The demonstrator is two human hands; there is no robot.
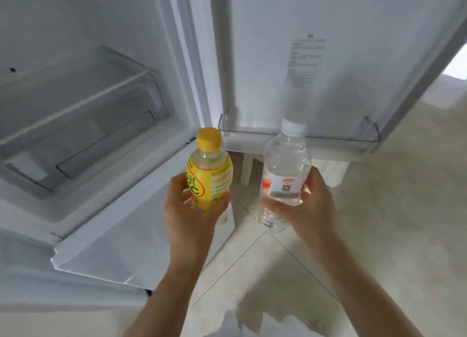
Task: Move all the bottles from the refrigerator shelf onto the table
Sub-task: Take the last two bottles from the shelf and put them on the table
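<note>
yellow bottle (209, 169) label shows a large "c"; door sticker (304, 61) print too blurred.

The left hand (188, 210) covers the lower part of the yellow bottle (209, 171), so its label reads only in part. The sticker text (304, 59) on the open door, upper right, is too blurred to read. Both forearms are cut by the bottom edge.
</note>
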